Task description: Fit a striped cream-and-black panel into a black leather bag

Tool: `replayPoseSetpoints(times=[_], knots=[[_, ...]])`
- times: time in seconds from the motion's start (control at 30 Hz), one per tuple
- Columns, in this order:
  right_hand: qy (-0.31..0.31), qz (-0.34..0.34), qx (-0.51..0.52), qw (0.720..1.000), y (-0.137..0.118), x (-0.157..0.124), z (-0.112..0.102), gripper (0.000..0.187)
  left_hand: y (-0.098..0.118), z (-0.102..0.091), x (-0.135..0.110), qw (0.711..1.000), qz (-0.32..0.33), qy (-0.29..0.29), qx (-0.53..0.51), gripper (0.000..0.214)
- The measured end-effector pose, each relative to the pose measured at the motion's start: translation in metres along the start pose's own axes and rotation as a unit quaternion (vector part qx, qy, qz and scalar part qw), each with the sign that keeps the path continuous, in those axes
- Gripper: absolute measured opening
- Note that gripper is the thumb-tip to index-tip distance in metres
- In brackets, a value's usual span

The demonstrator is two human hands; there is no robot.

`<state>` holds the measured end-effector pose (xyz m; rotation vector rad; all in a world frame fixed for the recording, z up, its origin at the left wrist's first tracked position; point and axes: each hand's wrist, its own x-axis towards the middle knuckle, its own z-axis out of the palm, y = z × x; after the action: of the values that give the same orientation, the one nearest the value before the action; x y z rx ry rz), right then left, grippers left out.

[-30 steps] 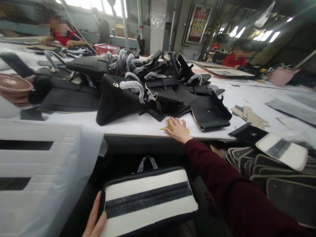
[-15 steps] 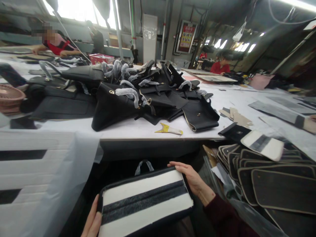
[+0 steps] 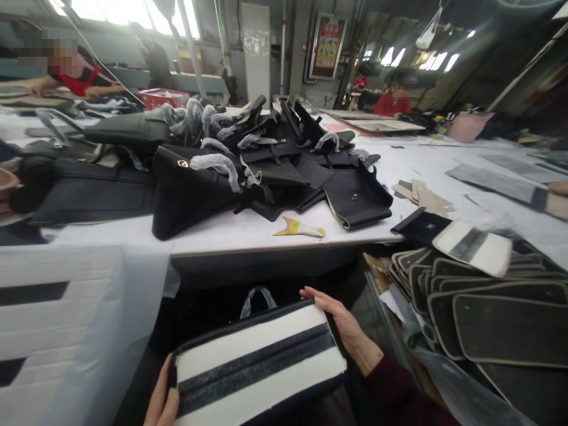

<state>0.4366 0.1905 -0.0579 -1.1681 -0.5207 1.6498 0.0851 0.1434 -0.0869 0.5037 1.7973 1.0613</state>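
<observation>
Low in front of me is a handbag [image 3: 261,361], its rectangular white base with a dark lengthwise strip facing up and black edges around it. My left hand [image 3: 163,397] grips its left end, the thumb against the white face and the rest cut off by the frame. At the upper right corner my right hand [image 3: 344,322] holds it, fingers along the far edge. A plastic-wrapped handle [image 3: 258,300] shows beyond the bag, below the table edge. The bag's lower body is hidden in shadow.
Black handbags [image 3: 190,189] with wrapped handles are heaped on the white table [image 3: 213,239]. A yellow-and-white tool [image 3: 298,228] lies near its edge. Dark panels [image 3: 510,328] are stacked at right, a striped white piece [image 3: 473,245] on top. Co-workers [image 3: 393,102] sit beyond.
Both hands keep their hold on the bag, which has shifted very slightly left at its left end. The camera view has turned a little, moving the table scene left and up.
</observation>
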Motion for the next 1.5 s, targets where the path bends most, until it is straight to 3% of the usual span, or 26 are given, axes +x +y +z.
replayPoseSetpoints(times=[0.13, 0.23, 0.3, 0.5, 0.63, 0.73, 0.83, 0.93, 1.07, 1.2, 1.3, 1.33, 1.4, 1.43, 1.5], knots=[[-0.006, 0.003, 0.006, 1.0, 0.003, -0.005, 0.003, 0.043, 0.038, 0.015, 0.01, 0.999, -0.03, -0.002, -0.03, 0.063], [-0.001, -0.015, -0.015, 1.0, 0.0, -0.006, 0.004, 0.042, 0.055, 0.017, -0.004, 0.997, 0.012, -0.072, -0.004, 0.057], [0.006, -0.031, -0.036, 0.999, 0.0, -0.005, 0.003, 0.044, 0.057, 0.014, -0.014, 0.994, 0.025, -0.105, 0.034, 0.057], [0.046, -0.081, -0.115, 0.989, 0.008, 0.003, -0.005, 0.051, 0.049, 0.014, -0.015, 0.985, 0.101, -0.097, 0.103, 0.049], [0.045, -0.09, -0.174, 0.98, 0.006, 0.004, -0.005, 0.052, 0.048, 0.015, -0.011, 0.989, 0.065, -0.107, 0.079, 0.051], [0.005, -0.07, -0.218, 0.973, -0.009, -0.001, -0.003, 0.052, 0.049, 0.008, -0.012, 0.982, 0.008, -0.184, -0.036, 0.059], [-0.052, -0.03, -0.257, 0.965, -0.028, 0.003, -0.007, 0.051, 0.054, -0.001, -0.008, 0.952, -0.002, -0.281, -0.124, 0.059], [-0.109, 0.035, -0.306, 0.945, -0.039, 0.021, -0.017, 0.054, 0.059, -0.006, 0.007, 0.944, 0.022, -0.32, -0.075, 0.067], [-0.136, 0.079, -0.331, 0.931, -0.042, 0.035, -0.023, 0.057, 0.07, -0.011, 0.019, 0.943, 0.078, -0.323, 0.031, 0.07], [-0.123, 0.085, -0.339, 0.929, -0.041, 0.033, -0.016, 0.057, 0.099, -0.03, -0.003, 0.924, 0.144, -0.342, 0.093, 0.055], [-0.114, 0.085, -0.339, 0.93, -0.039, 0.031, -0.009, 0.058, 0.128, -0.033, -0.036, 0.865, 0.25, -0.396, 0.182, 0.03], [-0.11, 0.085, -0.335, 0.932, -0.038, 0.031, -0.008, 0.057, 0.135, -0.027, -0.045, 0.758, 0.348, -0.446, 0.325, 0.037], [-0.101, 0.088, -0.326, 0.936, -0.034, 0.031, -0.006, 0.055, 0.141, -0.003, -0.056, 0.617, 0.49, -0.397, 0.47, 0.044], [-0.096, 0.09, -0.319, 0.939, -0.031, 0.031, -0.006, 0.054, 0.139, 0.013, -0.057, 0.562, 0.519, -0.375, 0.523, 0.046], [-0.091, 0.09, -0.295, 0.947, -0.026, 0.029, -0.007, 0.052, 0.132, 0.046, -0.056, 0.508, 0.531, -0.334, 0.59, 0.049]])
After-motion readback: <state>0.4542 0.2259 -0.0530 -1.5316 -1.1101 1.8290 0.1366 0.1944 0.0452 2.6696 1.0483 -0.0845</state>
